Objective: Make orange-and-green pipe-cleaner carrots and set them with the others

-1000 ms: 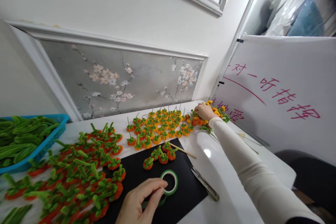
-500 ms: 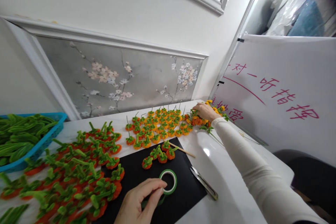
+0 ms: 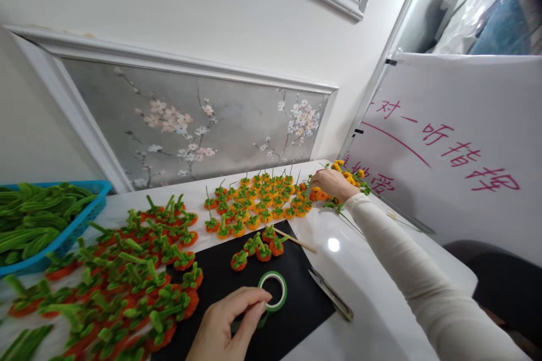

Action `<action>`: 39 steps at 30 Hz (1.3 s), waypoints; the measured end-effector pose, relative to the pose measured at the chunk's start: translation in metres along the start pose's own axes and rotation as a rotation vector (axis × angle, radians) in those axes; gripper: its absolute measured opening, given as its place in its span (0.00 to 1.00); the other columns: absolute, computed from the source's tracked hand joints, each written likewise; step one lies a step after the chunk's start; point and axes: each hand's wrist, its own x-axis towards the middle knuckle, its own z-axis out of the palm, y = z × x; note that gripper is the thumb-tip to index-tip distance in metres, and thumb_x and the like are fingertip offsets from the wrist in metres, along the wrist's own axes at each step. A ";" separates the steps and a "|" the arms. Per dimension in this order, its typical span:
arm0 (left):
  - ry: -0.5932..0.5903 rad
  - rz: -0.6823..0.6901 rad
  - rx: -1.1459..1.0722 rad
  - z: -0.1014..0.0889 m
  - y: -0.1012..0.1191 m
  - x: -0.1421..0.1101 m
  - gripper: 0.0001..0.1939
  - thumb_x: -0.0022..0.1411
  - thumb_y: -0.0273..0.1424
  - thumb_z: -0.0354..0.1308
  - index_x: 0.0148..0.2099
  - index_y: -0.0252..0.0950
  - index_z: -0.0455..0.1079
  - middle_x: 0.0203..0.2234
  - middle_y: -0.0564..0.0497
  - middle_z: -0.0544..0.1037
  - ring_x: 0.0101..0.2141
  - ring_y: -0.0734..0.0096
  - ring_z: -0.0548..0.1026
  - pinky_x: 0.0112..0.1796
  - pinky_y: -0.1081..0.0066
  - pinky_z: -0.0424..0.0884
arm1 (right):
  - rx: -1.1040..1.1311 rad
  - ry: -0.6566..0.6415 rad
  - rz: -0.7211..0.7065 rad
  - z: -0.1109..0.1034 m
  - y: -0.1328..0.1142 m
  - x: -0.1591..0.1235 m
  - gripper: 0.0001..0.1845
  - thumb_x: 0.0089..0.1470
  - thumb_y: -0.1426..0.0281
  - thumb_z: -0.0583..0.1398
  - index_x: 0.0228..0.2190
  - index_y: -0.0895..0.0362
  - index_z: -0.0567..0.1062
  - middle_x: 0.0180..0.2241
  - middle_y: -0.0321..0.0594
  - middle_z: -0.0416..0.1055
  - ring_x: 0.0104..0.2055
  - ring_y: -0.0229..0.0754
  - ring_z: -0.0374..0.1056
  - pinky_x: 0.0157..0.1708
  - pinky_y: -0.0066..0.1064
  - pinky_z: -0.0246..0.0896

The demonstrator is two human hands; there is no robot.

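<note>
My left hand [image 3: 231,321] is low in the middle, thumb and forefinger pinched on the green tape [image 3: 278,303] at the edge of its roll. A length of the tape hangs behind the fingers, over a black mat [image 3: 279,330]. My right hand [image 3: 332,183] reaches to the table's far end, at a heap of yellow and orange fuzzy flowers [image 3: 324,194] with green leaves. Its fingers curl downward, and what they grip is hidden. Left of that hand stand several small orange and yellow pumpkin-like pieces [image 3: 254,207], some with thin wire stems.
Several orange pieces with green fuzzy stems [image 3: 127,276] cover the left of the table. Behind them a blue basket [image 3: 91,214] holds green fuzzy strips. A few similar orange pieces [image 3: 263,251], a wooden stick [image 3: 298,240] and thread snips [image 3: 332,295] lie around the mat.
My right hand has shifted slightly at the flower heap, with its fingers more curled. My left hand keeps its pinch on the tape. The view has swayed a little.
</note>
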 end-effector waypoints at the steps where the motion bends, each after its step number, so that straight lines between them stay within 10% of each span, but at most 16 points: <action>1: -0.004 -0.002 -0.001 0.000 0.001 0.000 0.09 0.61 0.35 0.55 0.37 0.42 0.77 0.33 0.52 0.82 0.34 0.68 0.79 0.36 0.79 0.74 | -0.006 0.000 -0.002 -0.002 -0.004 -0.001 0.11 0.61 0.71 0.53 0.39 0.55 0.76 0.42 0.43 0.73 0.45 0.43 0.68 0.41 0.29 0.62; 13: -0.021 -0.036 -0.015 0.001 0.006 -0.003 0.11 0.61 0.35 0.54 0.37 0.41 0.77 0.33 0.51 0.82 0.35 0.67 0.79 0.37 0.76 0.74 | -0.027 0.023 -0.012 -0.017 -0.042 -0.009 0.13 0.58 0.71 0.58 0.45 0.57 0.72 0.43 0.46 0.71 0.43 0.45 0.69 0.40 0.33 0.64; 23: 0.051 -0.145 -0.109 -0.016 0.006 0.005 0.11 0.58 0.34 0.55 0.37 0.38 0.77 0.34 0.49 0.82 0.35 0.64 0.80 0.38 0.70 0.75 | 0.464 0.555 0.021 -0.064 -0.060 -0.104 0.16 0.61 0.66 0.52 0.46 0.55 0.74 0.41 0.42 0.75 0.41 0.43 0.70 0.41 0.28 0.61; 29: 0.091 -0.115 -0.058 -0.018 0.006 -0.013 0.12 0.58 0.35 0.54 0.37 0.37 0.77 0.34 0.48 0.82 0.36 0.62 0.79 0.40 0.68 0.74 | 0.961 0.407 -0.241 -0.024 -0.137 -0.179 0.11 0.60 0.67 0.53 0.32 0.53 0.75 0.27 0.35 0.74 0.27 0.37 0.69 0.29 0.25 0.63; 39: 0.172 -0.133 0.162 -0.010 -0.013 -0.051 0.14 0.57 0.33 0.53 0.41 0.34 0.75 0.34 0.47 0.81 0.35 0.62 0.79 0.39 0.67 0.73 | 0.508 0.269 -0.399 0.023 -0.178 -0.198 0.10 0.58 0.73 0.55 0.41 0.52 0.73 0.41 0.39 0.73 0.44 0.45 0.64 0.42 0.33 0.58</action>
